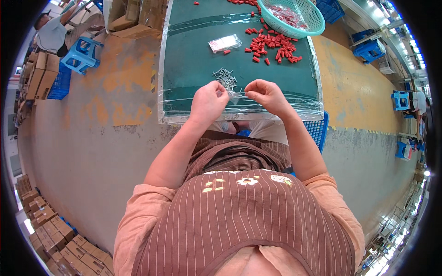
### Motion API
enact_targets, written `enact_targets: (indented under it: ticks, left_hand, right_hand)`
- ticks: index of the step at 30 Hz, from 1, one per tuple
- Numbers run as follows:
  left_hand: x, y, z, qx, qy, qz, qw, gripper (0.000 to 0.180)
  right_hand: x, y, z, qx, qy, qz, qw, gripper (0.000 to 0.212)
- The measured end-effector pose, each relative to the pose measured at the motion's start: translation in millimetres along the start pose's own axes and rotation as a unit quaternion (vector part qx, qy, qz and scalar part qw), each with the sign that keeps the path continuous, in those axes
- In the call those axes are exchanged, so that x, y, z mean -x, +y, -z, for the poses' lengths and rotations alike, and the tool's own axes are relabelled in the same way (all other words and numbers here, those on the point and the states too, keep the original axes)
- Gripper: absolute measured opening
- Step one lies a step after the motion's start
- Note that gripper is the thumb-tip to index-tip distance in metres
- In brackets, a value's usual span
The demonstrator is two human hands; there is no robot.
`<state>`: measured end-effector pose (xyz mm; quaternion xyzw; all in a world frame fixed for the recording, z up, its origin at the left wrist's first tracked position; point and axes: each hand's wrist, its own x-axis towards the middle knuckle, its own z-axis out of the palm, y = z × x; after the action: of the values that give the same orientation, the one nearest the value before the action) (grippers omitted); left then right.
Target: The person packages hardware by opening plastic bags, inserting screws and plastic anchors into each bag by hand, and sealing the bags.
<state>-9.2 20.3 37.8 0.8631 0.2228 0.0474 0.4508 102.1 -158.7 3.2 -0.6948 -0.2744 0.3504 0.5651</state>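
My left hand [209, 102] is closed in a pinch on a small clear plastic bag [234, 96] at the near edge of the green table [193, 55]. Across from it, my right hand [269, 96] has its thumb and forefinger drawn together beside the bag. What they pinch, if anything, is too small to make out. Just beyond my fingers lies a loose pile of silvery screws [224, 77]. Farther off are many red tapered plastic plugs [276, 46] in a scattered heap, and a flat packet of clear bags [224, 43] with a white-and-pink panel.
A mint-green plastic basket [263, 10] at the far right holds clear bags with red contents. Clear film covers the table's near edge. A blue crate [317, 131] stands by the near right corner. Blue stools [83, 54] and cartons [43, 76] are at left, near another person [53, 34].
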Motion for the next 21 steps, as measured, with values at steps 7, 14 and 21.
enact_targets:
  ticks: [7,14,21]
  left_hand:
    - [-3,-10,-2,0.021,-0.014,0.003,1.0,0.018]
    - [0,-24,0,0.092,-0.037,0.038,0.994,0.013]
    - [3,-34,-11,0.101,-0.045,0.059,0.992,0.016]
  right_hand:
    - [-42,7,49,0.263,0.205,0.022,0.943,0.025]
    - [-98,8,61,0.472,0.246,0.016,0.846,0.044]
    - [-95,15,63,0.523,0.186,0.105,0.825,0.033]
